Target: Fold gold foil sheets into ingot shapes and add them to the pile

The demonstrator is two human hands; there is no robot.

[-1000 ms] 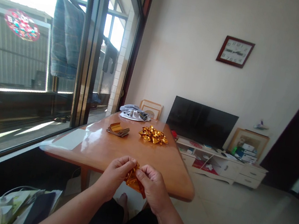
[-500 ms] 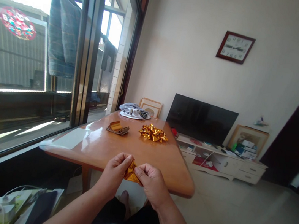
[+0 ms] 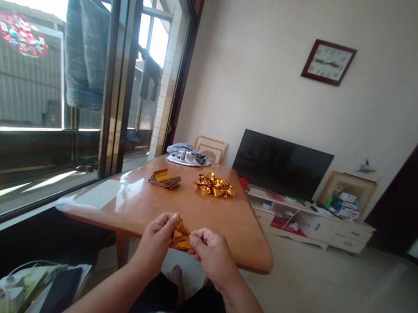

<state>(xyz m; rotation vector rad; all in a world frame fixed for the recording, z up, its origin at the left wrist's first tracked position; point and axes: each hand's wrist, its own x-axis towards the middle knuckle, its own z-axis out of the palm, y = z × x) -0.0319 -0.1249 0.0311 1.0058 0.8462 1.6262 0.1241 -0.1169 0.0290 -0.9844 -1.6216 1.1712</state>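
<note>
Between my two hands is a creased piece of gold foil paper (image 3: 180, 237), held just over the near edge of the wooden table (image 3: 183, 208). My left hand (image 3: 156, 239) pinches its left side between thumb and fingers. On the right side, my right hand (image 3: 211, 251) grips the paper's edge the same way, fingers curled. Farther up the table lies a heap of folded, shiny gold foil pieces (image 3: 214, 185). A stack of flat gold and brown paper sheets (image 3: 164, 178) sits to the left of that heap.
Folded clothes (image 3: 188, 154) lie at the table's far end. Beyond it, a television (image 3: 282, 167) stands on a white cabinet (image 3: 319, 231). Large windows (image 3: 34, 93) run along the left. Low at my left are a power strip and a dark flat object (image 3: 62, 290).
My hands have moved slightly apart, and more of the gold foil paper shows stretched between them. The heap and the stack stay where they were.
</note>
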